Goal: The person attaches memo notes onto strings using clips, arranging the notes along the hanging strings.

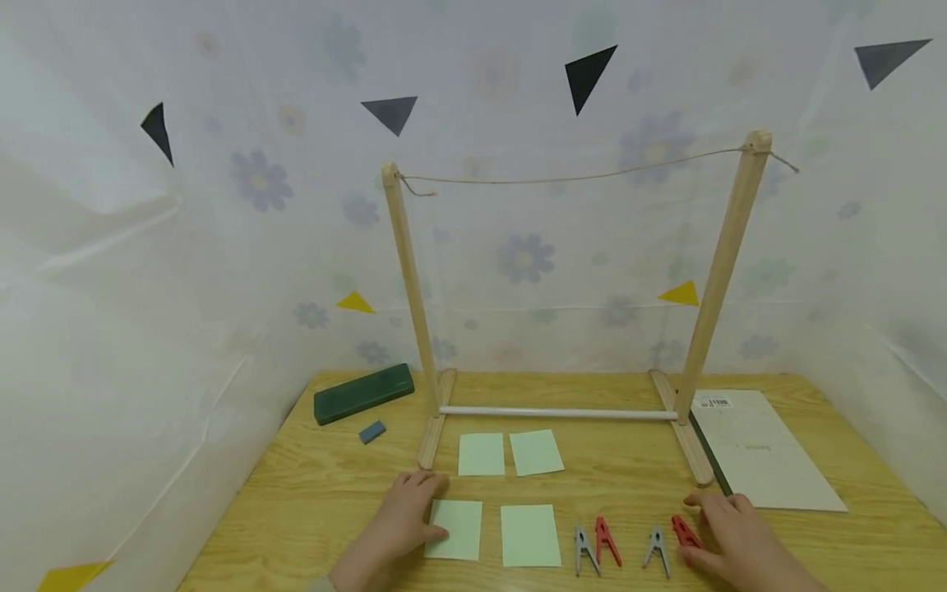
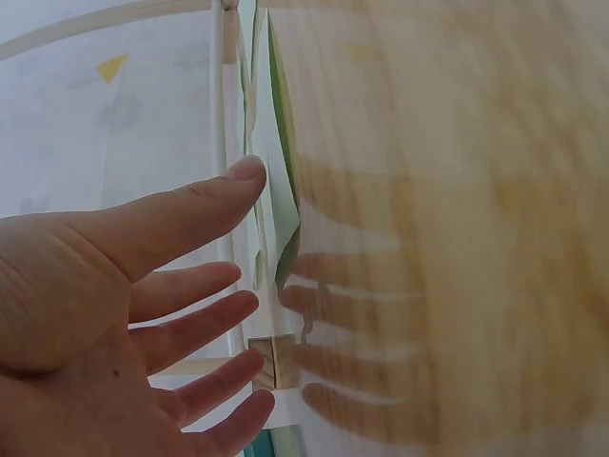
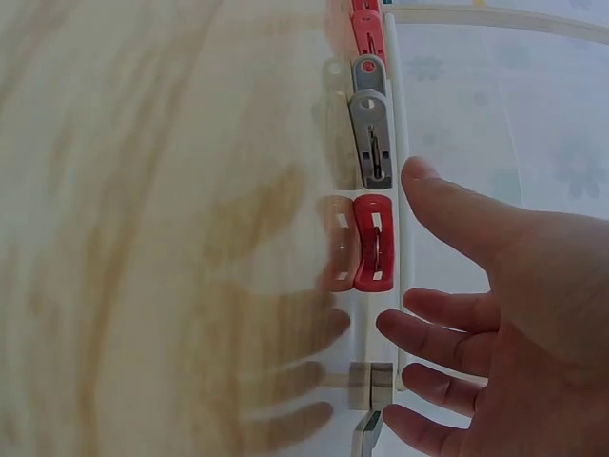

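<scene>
Several pale green paper squares lie in two rows on the table. Over the left edge of the front left square (image 1: 460,530) rests the thumb of my left hand (image 1: 399,518), its fingers spread in the left wrist view. Beside it is the front right square (image 1: 530,536). My right hand (image 1: 740,538) hovers with fingers apart around the rightmost red clothespin (image 1: 685,532), which shows between thumb and fingers in the right wrist view and is not gripped. To its left are a grey clothespin (image 1: 656,551), another red clothespin (image 1: 607,541) and another grey clothespin (image 1: 587,551).
Behind the papers stands a wooden frame (image 1: 721,279) with a string (image 1: 540,180) tied between its posts and a white bar (image 1: 555,413) low down. A dark green case (image 1: 364,395) and blue eraser (image 1: 372,432) lie left, a notebook (image 1: 769,460) right.
</scene>
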